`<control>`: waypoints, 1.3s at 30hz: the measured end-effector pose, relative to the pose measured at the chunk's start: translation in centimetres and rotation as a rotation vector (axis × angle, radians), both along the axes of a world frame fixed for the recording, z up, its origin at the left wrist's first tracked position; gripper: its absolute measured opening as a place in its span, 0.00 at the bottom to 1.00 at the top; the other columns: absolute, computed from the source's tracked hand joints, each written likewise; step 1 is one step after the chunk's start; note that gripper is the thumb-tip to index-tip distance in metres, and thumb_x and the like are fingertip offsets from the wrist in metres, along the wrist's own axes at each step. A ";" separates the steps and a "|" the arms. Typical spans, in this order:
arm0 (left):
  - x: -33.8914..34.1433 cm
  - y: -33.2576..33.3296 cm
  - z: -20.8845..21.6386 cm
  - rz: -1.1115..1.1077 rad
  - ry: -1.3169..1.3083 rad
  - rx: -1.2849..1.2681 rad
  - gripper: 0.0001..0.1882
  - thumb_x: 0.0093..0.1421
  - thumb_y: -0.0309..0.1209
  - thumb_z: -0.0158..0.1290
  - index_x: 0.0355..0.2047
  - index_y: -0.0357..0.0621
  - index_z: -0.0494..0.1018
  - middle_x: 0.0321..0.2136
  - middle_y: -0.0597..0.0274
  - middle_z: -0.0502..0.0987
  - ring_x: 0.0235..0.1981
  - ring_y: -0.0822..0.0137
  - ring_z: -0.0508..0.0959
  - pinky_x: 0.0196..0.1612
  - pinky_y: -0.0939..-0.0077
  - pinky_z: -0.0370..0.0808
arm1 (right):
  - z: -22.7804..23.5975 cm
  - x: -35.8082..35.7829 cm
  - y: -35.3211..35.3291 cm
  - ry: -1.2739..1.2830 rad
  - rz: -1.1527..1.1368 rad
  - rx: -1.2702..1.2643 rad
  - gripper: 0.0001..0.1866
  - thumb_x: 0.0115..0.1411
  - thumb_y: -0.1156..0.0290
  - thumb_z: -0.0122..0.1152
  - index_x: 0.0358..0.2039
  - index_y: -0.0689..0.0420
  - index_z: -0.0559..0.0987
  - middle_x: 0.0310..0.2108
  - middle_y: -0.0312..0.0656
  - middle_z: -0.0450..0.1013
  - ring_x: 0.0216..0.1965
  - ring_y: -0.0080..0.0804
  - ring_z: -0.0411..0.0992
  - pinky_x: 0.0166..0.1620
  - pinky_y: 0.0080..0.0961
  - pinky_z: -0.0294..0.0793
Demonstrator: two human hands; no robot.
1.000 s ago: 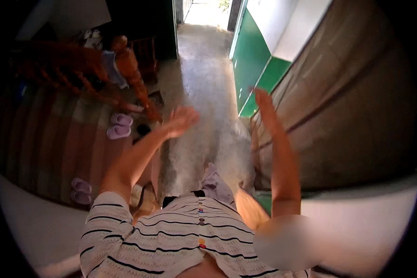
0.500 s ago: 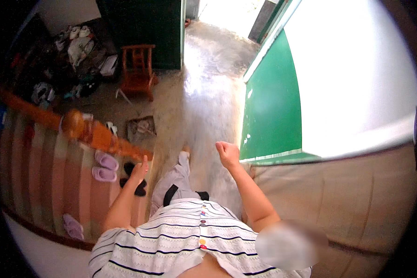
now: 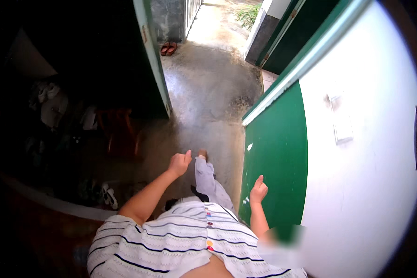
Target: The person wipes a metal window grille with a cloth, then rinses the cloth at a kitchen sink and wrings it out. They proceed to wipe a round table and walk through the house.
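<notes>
Swung in front of my body, my left hand (image 3: 180, 163) is curled closed with the thumb pointing forward. No object shows in it, and it hangs above the concrete floor (image 3: 206, 92) near my outstretched foot. Off to the right and lower, my right hand (image 3: 259, 190) is also closed in a loose fist, thumb up. It is in front of the green lower part of the wall (image 3: 278, 153), and nothing sticks out of its fingers.
A doorway lies ahead, with a dark green door (image 3: 150, 60) on the left and reddish slippers (image 3: 168, 48) beyond it. A wooden chair (image 3: 118, 132) and white shoes (image 3: 109, 196) are in shadow at left. A white switch box (image 3: 340, 120) is on the right wall.
I have walked forward past the stair railing toward the doorway. My left hand has swung forward and inward; my right hand has swung back and lower. Both look closed.
</notes>
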State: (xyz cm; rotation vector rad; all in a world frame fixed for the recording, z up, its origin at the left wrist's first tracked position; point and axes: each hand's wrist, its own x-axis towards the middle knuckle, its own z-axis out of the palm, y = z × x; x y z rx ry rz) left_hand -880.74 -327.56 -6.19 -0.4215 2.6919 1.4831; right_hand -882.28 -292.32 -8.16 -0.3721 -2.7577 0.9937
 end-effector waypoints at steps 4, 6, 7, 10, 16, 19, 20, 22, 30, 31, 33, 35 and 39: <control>-13.6 -4.4 -1.7 0.027 -0.037 -0.057 0.33 0.69 0.48 0.33 0.13 0.38 0.68 0.15 0.43 0.67 0.21 0.40 0.71 0.28 0.50 0.65 | -1.9 -17.1 -5.6 0.177 0.110 -0.011 0.31 0.70 0.57 0.42 0.12 0.65 0.67 0.12 0.56 0.63 0.14 0.55 0.61 0.22 0.46 0.55; -19.3 -7.2 -1.2 0.047 -0.087 -0.074 0.33 0.69 0.48 0.33 0.13 0.38 0.68 0.15 0.43 0.68 0.21 0.40 0.71 0.28 0.49 0.65 | -0.5 -27.0 -9.9 0.155 0.270 -0.060 0.29 0.69 0.60 0.44 0.13 0.64 0.68 0.13 0.57 0.63 0.15 0.56 0.62 0.22 0.46 0.56; -22.5 -8.3 -1.0 0.061 -0.101 -0.075 0.33 0.69 0.48 0.33 0.13 0.39 0.68 0.15 0.43 0.68 0.21 0.40 0.71 0.28 0.49 0.65 | 1.5 -31.8 -12.8 0.160 0.316 -0.116 0.29 0.69 0.59 0.44 0.13 0.64 0.68 0.13 0.57 0.62 0.15 0.55 0.62 0.22 0.46 0.55; -32.6 -12.5 -1.3 0.253 -0.056 -0.044 0.35 0.69 0.50 0.36 0.14 0.36 0.70 0.13 0.45 0.69 0.19 0.43 0.71 0.25 0.52 0.63 | 5.8 -45.3 -20.7 0.179 0.396 -0.283 0.32 0.69 0.53 0.45 0.13 0.65 0.69 0.14 0.59 0.64 0.17 0.59 0.66 0.23 0.47 0.59; -51.7 -23.8 -7.8 0.350 -0.076 -0.051 0.28 0.70 0.56 0.32 0.52 0.48 0.66 0.51 0.45 0.65 0.54 0.52 0.64 0.52 0.55 0.62 | 4.2 -69.9 -32.5 0.042 0.860 -0.210 0.28 0.69 0.42 0.36 0.51 0.52 0.71 0.55 0.54 0.65 0.56 0.53 0.62 0.52 0.48 0.60; -64.4 -26.8 -7.4 0.258 -0.342 0.026 0.39 0.65 0.67 0.23 0.71 0.66 0.41 0.72 0.56 0.27 0.71 0.44 0.25 0.65 0.33 0.29 | 2.8 -79.2 -34.3 -0.225 0.874 -0.095 0.37 0.66 0.35 0.29 0.71 0.36 0.48 0.73 0.40 0.39 0.73 0.46 0.33 0.65 0.65 0.30; -68.2 -28.2 -7.9 0.164 -0.348 0.020 0.39 0.65 0.67 0.23 0.71 0.66 0.42 0.72 0.57 0.28 0.72 0.45 0.28 0.66 0.33 0.30 | 3.0 -82.3 -34.4 -0.288 0.870 -0.071 0.36 0.67 0.36 0.30 0.71 0.37 0.50 0.72 0.42 0.44 0.72 0.47 0.37 0.64 0.66 0.33; -78.2 -29.1 -4.7 -0.044 -0.361 0.048 0.39 0.65 0.67 0.22 0.71 0.65 0.44 0.72 0.58 0.32 0.72 0.47 0.33 0.66 0.33 0.31 | 3.4 -88.2 -32.6 -0.387 0.770 -0.086 0.36 0.67 0.37 0.32 0.71 0.40 0.52 0.68 0.45 0.52 0.70 0.48 0.46 0.64 0.63 0.39; -113.5 -31.1 -2.1 -0.160 -0.007 0.232 0.34 0.59 0.49 0.59 0.53 0.40 0.55 0.47 0.50 0.60 0.46 0.60 0.75 0.49 0.56 0.72 | -2.0 -114.2 -29.9 -0.110 0.298 -0.121 0.27 0.48 0.64 0.69 0.44 0.58 0.65 0.42 0.48 0.61 0.47 0.48 0.61 0.53 0.41 0.60; -117.2 -31.8 -2.9 -0.161 -0.045 0.215 0.34 0.58 0.47 0.61 0.50 0.39 0.55 0.45 0.51 0.61 0.41 0.61 0.76 0.44 0.59 0.73 | -2.5 -117.7 -30.6 -0.145 0.264 -0.053 0.26 0.47 0.67 0.67 0.43 0.59 0.65 0.41 0.48 0.61 0.46 0.48 0.61 0.53 0.40 0.60; -125.4 -33.3 -4.1 -0.159 -0.094 0.174 0.34 0.54 0.43 0.66 0.45 0.37 0.54 0.41 0.52 0.62 0.31 0.64 0.78 0.35 0.65 0.75 | -3.1 -126.3 -32.7 -0.189 0.199 0.079 0.24 0.45 0.72 0.63 0.41 0.60 0.64 0.40 0.49 0.61 0.44 0.47 0.62 0.51 0.39 0.61; -132.3 -34.4 -3.5 -0.156 -0.082 0.140 0.32 0.56 0.44 0.64 0.41 0.39 0.54 0.36 0.50 0.66 0.26 0.61 0.77 0.33 0.61 0.74 | -4.6 -135.6 -34.9 0.021 0.346 0.067 0.20 0.42 0.79 0.56 0.38 0.62 0.65 0.37 0.55 0.63 0.45 0.58 0.63 0.48 0.49 0.62; -145.7 -38.8 -2.1 -0.096 -0.027 -0.079 0.31 0.56 0.44 0.63 0.45 0.39 0.57 0.34 0.47 0.69 0.27 0.59 0.76 0.33 0.63 0.73 | -2.0 -154.2 -44.5 0.139 0.493 -0.122 0.17 0.42 0.76 0.56 0.36 0.62 0.67 0.37 0.54 0.65 0.43 0.55 0.64 0.47 0.47 0.62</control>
